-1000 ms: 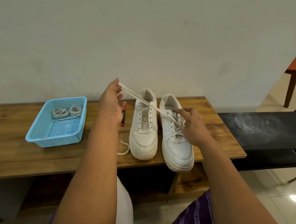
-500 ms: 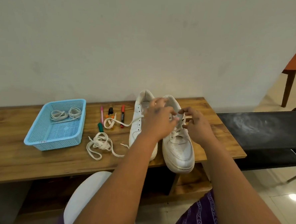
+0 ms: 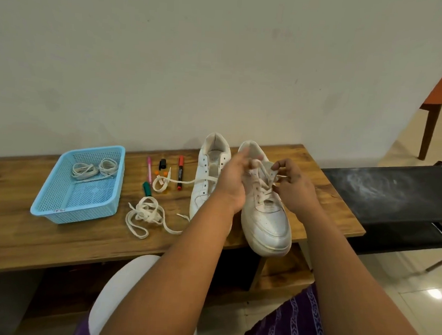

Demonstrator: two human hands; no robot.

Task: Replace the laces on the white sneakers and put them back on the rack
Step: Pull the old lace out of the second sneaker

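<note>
Our left hand [image 3: 233, 179] and right hand [image 3: 292, 182] each pinch the lace [image 3: 262, 173]. We hold it over the right sneaker [image 3: 266, 209], likely to work it through the eyelets.

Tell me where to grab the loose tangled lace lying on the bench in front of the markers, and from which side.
Pinch the tangled lace at its bunched middle, coming straight down from above. It lies flat on the wooden bench, so no side offers an edge, and the knot gathers most strands, whereas the trailing ends would only drag the rest.
</note>
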